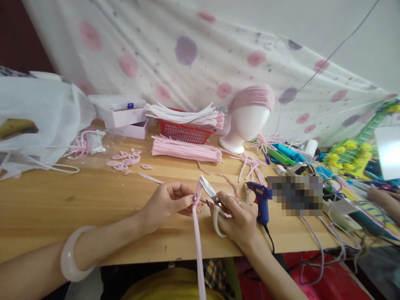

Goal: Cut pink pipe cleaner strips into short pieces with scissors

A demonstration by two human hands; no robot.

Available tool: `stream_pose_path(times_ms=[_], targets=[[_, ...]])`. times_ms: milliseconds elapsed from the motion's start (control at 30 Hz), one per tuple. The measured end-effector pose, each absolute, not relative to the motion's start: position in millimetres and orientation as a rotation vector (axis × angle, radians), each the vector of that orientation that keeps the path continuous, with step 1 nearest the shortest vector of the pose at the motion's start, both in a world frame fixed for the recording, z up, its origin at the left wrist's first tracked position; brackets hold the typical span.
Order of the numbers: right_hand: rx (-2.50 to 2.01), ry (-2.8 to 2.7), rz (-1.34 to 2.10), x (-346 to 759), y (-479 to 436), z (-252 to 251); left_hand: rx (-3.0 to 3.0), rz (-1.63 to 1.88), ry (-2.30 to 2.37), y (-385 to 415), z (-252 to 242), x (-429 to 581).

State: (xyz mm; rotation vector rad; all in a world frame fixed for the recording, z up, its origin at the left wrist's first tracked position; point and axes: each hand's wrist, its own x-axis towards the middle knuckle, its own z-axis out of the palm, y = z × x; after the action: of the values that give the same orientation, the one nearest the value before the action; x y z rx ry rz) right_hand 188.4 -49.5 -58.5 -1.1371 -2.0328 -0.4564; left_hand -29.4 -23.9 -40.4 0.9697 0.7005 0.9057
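Note:
My left hand (167, 204) pinches a long pale pink ribbon (197, 246) between thumb and fingers. One end of the ribbon stands up above the thumb, and the rest hangs down past the table edge. My right hand (242, 218) is closed round white-handled scissors (208, 189). Their blades point up and to the left, meeting the upright end of the ribbon; whether they cut into it I cannot tell. A purple hot glue gun (263, 204) rests just right of my right hand. Small pink loops (125, 160) lie beyond my left hand.
Behind are a bundle of pink fuzzy stems (186, 150), a red basket (187, 132) of white stems and a white foam head (250, 123) wearing a pink band. Cables (315, 237) tangle at right, near another person's hand (383, 202). White bags (40, 112) stand left.

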Motion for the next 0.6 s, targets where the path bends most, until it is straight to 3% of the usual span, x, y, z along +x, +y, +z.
stream_pose_path(times_ms=[600], targets=[[-1.134,-2.009,-0.473,187.2,-48.0,-53.0,0.966,0.898,0.671,-21.4,-44.2,-32.2]])
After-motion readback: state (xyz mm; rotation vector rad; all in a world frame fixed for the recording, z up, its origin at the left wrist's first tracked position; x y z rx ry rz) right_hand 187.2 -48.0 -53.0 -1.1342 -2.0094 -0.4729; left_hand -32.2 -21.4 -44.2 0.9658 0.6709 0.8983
